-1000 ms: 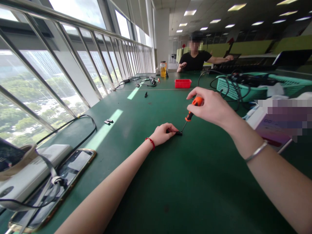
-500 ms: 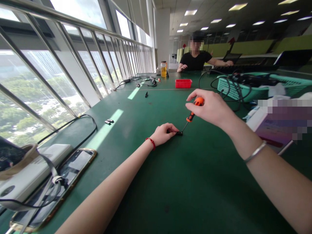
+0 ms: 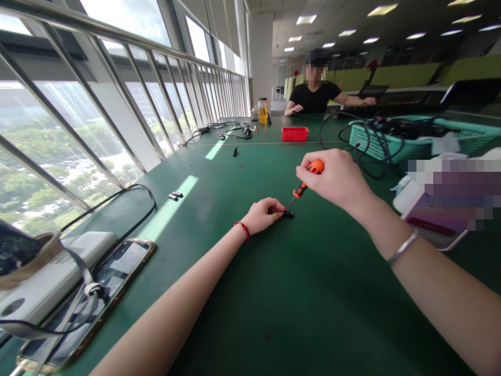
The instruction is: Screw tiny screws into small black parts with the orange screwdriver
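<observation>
My left hand [image 3: 265, 215] rests on the green tabletop [image 3: 250, 292], its fingers pinching a small black part [image 3: 288, 214] flat against the surface. What kind of part it is, I cannot make out; my fingers hide some of it. Above and to the right, my right hand [image 3: 332, 175] is closed around the handle of an orange and black screwdriver [image 3: 298, 190]. The screwdriver is tilted, and its thin shaft runs down to the black part, close to my left fingertips.
Left lie small dark pieces [image 3: 176, 196], a phone [image 3: 129, 261] and a white power bank [image 3: 78, 271]. Beyond are a black piece [image 3: 235, 152], a red bin [image 3: 295, 134] and a bottle [image 3: 262, 111]. At right stand a teal basket [image 3: 368, 142] and a box [image 3: 434, 214]. Someone sits opposite [image 3: 313, 96].
The right hand has moved a little left and down, and its fingers have closed around the handle. The screwdriver's tip has shifted left along the black part. The left hand stays put.
</observation>
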Demonstrator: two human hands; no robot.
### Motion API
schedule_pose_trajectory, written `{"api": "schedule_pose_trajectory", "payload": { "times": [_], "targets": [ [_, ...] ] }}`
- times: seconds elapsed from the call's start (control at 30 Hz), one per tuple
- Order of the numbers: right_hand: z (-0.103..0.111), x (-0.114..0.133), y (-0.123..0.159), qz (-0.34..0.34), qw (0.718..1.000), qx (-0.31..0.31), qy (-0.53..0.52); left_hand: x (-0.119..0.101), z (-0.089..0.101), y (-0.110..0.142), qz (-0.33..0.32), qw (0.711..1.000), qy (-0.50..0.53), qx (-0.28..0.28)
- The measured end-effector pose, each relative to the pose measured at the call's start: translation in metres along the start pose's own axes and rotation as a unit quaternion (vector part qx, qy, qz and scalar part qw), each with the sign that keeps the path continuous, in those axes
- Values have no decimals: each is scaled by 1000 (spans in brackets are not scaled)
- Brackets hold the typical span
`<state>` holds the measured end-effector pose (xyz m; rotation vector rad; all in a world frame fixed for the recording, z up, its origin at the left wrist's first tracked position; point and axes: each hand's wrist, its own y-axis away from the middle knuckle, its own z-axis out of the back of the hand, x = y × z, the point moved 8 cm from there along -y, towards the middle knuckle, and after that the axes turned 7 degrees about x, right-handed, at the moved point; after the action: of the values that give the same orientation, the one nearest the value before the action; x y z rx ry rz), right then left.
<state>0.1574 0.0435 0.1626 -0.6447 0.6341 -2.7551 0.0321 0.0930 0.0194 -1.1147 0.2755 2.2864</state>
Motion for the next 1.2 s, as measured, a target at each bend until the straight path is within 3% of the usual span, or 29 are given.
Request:
{"api": "schedule_pose_trajectory", "payload": {
  "times": [0.6,0.77,0.93,1.2],
  "targets": [
    [-3,3,1,3,1000,7,18,1,0,-1,0,1000,-8,-3],
    [-6,9,2,20,999,34,3,-1,0,0,4,1000,-7,-2],
    [-5,6,2,0,1000,25,12,-1,0,0,6,1000,-6,-2],
    [-10,6,2,13,1000,21,-3,-3,2,2,-19,998,-31,-50]
  ]
}}
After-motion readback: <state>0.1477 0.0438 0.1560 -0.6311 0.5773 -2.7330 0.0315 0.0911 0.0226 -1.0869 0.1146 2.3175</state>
